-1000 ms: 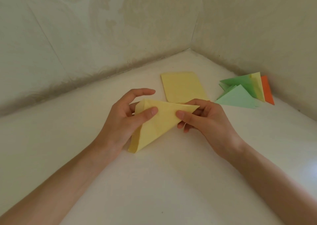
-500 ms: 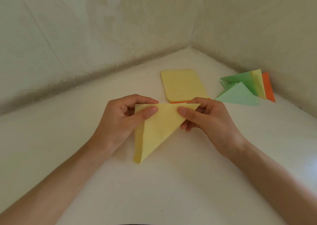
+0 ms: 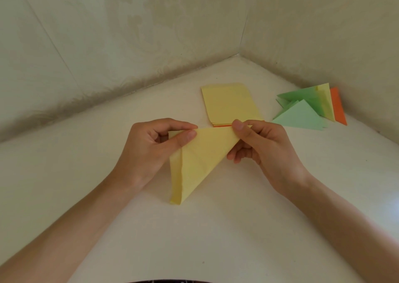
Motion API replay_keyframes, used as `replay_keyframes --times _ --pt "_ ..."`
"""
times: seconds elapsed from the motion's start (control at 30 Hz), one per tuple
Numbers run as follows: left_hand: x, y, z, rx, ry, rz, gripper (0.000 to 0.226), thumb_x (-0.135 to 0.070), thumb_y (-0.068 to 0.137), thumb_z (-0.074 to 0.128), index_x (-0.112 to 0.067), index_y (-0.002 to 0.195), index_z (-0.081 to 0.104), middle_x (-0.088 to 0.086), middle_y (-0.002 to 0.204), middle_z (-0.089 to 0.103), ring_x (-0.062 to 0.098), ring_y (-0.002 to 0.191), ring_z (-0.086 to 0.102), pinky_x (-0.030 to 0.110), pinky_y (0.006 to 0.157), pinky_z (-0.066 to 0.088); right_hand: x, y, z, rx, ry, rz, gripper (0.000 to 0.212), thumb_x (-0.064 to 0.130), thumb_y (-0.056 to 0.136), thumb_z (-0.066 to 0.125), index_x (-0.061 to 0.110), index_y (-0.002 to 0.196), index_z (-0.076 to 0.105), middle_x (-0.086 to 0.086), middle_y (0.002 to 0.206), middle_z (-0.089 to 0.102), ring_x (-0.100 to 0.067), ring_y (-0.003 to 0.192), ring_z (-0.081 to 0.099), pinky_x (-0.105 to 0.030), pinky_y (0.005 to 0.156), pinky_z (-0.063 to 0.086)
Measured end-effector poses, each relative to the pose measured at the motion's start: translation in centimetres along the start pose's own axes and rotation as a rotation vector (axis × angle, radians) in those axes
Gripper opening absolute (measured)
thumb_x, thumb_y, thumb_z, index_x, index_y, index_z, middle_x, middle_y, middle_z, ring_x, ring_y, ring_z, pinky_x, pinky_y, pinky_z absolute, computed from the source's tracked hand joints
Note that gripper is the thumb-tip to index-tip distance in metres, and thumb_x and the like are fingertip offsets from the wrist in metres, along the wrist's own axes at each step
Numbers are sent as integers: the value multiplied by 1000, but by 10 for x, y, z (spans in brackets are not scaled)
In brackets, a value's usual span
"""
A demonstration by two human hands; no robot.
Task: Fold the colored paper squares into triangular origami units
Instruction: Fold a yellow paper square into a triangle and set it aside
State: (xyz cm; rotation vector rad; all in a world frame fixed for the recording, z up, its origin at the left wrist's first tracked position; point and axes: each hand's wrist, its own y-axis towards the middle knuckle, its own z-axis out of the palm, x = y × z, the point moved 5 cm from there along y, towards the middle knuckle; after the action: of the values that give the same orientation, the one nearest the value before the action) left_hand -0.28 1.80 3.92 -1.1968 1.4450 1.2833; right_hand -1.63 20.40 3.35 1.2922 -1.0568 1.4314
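A yellow paper sheet (image 3: 200, 159), folded over into a rough triangle, hangs point-down between both hands above the white surface. My left hand (image 3: 149, 151) pinches its upper left corner between thumb and forefinger. My right hand (image 3: 261, 146) pinches the upper right corner, thumb on top. The fold along the left side is loose and rounded, and the lower tip touches or nearly touches the surface. Behind the hands lies a stack of yellow paper squares (image 3: 231, 105) with an orange sheet showing at its near edge.
A pile of folded triangles (image 3: 302, 116), green, yellow and orange, lies at the right against the wall (image 3: 323, 34). Two patterned walls meet in a corner behind the stack. The white surface (image 3: 194, 239) extends toward me.
Both hands have drawn a little closer to me and lifted the top edge level. The paper's point has swung down and now hangs more vertically. My left fingers curled in tighter.
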Motion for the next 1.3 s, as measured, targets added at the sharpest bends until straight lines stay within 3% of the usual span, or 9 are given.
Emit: replay_keyframes --times 0.1,0.2,0.4,0.6,0.7,0.83,1.03,1.2,1.3 --pt "1 0 -1 -6 28 14 11 -33 69 77 -39 78 76 20 69 62 17 60 41 19 56 33 0 0 0 -6 3 9 41 29 80 56 -12 83 62 -8 56 61 -16 49 57 -22 48 46" --pt "-1 0 1 1 22 19 13 -30 68 71 -35 80 76 12 68 66 14 59 42 15 54 33 1 0 -1 -16 -8 3 46 29 80 56 -16 84 60 -7 55 61 -16 48 57 -22 47 45" --pt "1 -1 2 29 16 26 11 -28 72 76 -33 81 76 -3 81 73 43 76 55 34 71 42 3 -1 -1 -43 -27 -18 37 29 80 56 -6 71 60 -5 53 60 -16 46 55 -22 46 45" --pt "-5 -4 7 112 -53 27 21 -16 71 71 -22 91 71 -10 71 68 1 64 59 8 59 42 2 0 -3 -62 -77 -72 34 28 82 56 -3 72 63 -10 57 59 -18 50 56 -24 49 46" --pt "-5 -3 4 66 51 81 16 -22 72 76 -31 85 76 -9 63 58 2 56 40 8 53 32 1 -1 -3 -41 -96 -74 25 19 87 57 -3 78 64 -7 59 62 -16 53 58 -24 50 47" --pt "-8 -5 3 34 57 92 13 -15 73 70 -23 84 71 -19 50 49 -2 50 42 4 51 30 1 0 -2 -13 -118 -66 7 8 84 63 2 81 66 -2 62 66 -13 56 61 -23 51 47" --pt "-6 -2 5 37 112 80 16 -8 78 69 -22 85 70 -23 51 53 -3 50 42 3 50 30 0 1 -6 -64 -67 -70 22 11 92 53 -2 79 66 -10 64 66 -18 56 63 -24 50 48" --pt "-1 0 3 25 126 54 12 -22 75 71 -32 80 73 3 58 55 4 53 32 10 51 30 -4 1 -4 -87 10 -72 38 17 96 44 -14 81 60 -15 64 62 -20 55 60 -28 50 48" --pt "4 2 2 17 130 14 8 -25 73 72 -30 79 75 27 73 59 28 59 38 19 57 34 -6 3 -4 -93 20 -71 37 17 95 44 -12 80 60 -14 64 61 -20 55 60 -29 50 48"
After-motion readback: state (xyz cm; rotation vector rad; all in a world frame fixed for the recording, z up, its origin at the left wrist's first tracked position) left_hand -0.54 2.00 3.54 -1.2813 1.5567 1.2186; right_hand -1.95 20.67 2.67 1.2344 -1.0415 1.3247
